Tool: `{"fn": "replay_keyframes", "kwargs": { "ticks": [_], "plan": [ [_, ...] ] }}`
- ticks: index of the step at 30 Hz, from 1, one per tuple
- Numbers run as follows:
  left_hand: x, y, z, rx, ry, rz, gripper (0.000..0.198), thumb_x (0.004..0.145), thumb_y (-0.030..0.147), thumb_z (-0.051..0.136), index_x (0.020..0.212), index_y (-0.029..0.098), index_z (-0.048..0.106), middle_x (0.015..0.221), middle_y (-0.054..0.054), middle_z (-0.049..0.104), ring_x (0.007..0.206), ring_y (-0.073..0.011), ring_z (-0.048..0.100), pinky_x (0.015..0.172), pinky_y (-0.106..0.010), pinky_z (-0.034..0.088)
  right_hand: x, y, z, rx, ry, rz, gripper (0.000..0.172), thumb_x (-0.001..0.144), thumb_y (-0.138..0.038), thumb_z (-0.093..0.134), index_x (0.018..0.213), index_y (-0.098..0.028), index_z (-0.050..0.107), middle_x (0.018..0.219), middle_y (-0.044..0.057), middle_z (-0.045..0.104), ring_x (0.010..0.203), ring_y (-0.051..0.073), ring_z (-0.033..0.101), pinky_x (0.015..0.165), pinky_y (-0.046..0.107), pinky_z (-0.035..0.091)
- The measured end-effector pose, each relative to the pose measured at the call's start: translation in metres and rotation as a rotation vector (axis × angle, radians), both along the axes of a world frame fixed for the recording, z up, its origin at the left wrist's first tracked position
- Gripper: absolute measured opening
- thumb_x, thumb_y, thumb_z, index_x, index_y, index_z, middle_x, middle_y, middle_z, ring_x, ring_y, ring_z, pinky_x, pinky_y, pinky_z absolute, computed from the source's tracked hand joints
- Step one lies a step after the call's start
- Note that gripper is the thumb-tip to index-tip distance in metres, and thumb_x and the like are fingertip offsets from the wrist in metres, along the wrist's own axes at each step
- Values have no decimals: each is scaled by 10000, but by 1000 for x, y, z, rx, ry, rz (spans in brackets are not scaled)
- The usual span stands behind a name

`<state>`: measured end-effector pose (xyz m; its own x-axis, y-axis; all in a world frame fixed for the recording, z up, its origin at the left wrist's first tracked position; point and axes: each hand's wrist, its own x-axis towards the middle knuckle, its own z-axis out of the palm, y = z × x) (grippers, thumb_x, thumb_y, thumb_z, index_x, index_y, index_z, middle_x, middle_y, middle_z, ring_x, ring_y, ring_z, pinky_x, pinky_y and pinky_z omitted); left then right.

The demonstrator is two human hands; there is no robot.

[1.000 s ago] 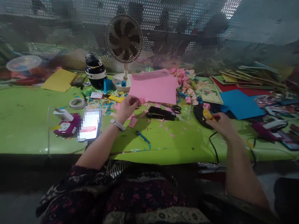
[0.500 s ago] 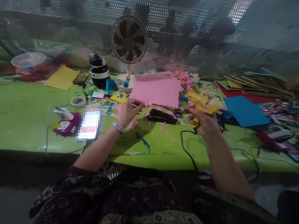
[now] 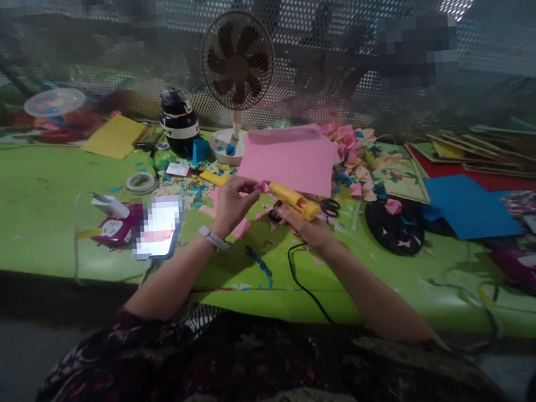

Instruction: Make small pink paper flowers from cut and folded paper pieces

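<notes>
My left hand [image 3: 232,202] pinches a small folded pink paper piece [image 3: 261,186] just above the green table [image 3: 29,205]. My right hand [image 3: 307,229] grips a yellow glue gun [image 3: 293,200], its nozzle pointing left and almost touching the pink piece. The gun's black cord [image 3: 301,278] trails over the table's front edge toward me. A large pink paper sheet [image 3: 287,158] lies just behind both hands. A pale watch sits on my left wrist.
A phone [image 3: 158,227] and a purple punch [image 3: 114,227] lie at the left, a tape roll [image 3: 141,183] behind them. A desk fan [image 3: 237,65], black helmet-like jar [image 3: 179,121], scissors [image 3: 327,207], folded paper flowers [image 3: 354,152], blue paper [image 3: 468,211] and stacked sheets [image 3: 485,155] fill the back and right.
My right hand picked up the glue gun from the right side and carried it left until its nozzle met the pink piece. My left hand stayed in place, still pinching the piece.
</notes>
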<state>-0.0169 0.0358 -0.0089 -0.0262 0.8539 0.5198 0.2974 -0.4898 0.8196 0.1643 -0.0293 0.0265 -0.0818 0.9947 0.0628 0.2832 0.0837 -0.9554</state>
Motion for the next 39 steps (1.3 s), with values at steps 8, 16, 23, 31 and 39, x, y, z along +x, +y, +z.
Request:
{"fn": "replay_keyframes", "kwargs": {
  "ticks": [8,16,23,31,39],
  "plan": [
    [2,5,-12,-128,-202,-79,162,745,297,781,784,169,690,800,-42,687,721,-135,639,711,-295,569,11,9,-22,7,-53,21,380,792,-570,682,906,-212,632,848,42,629,747,179,581,652,303,506],
    [6,3,-12,-259,-357,-230,316,707,411,825,809,162,660,818,-45,717,748,-136,683,745,-304,598,9,7,-16,19,-68,1,385,765,-566,718,872,-204,647,806,31,615,711,166,559,645,299,490],
    [5,0,-8,-220,-412,-257,360,663,428,866,774,147,671,796,-41,711,711,-124,678,717,-289,595,10,7,-18,75,-40,2,353,787,-516,723,905,-185,688,823,35,642,741,176,590,677,306,490],
    [4,1,-9,-192,-378,-246,322,688,422,859,783,161,696,817,-49,727,714,-126,673,718,-293,588,11,8,-21,115,-32,-5,351,798,-497,730,951,-180,715,875,54,683,779,194,626,706,316,515],
    [3,1,-9,-182,-369,-257,296,705,393,854,790,154,701,802,-49,714,703,-126,670,711,-297,583,11,8,-18,118,-65,-3,387,796,-486,737,1011,-164,727,906,75,714,826,223,664,741,344,552]
  ]
}}
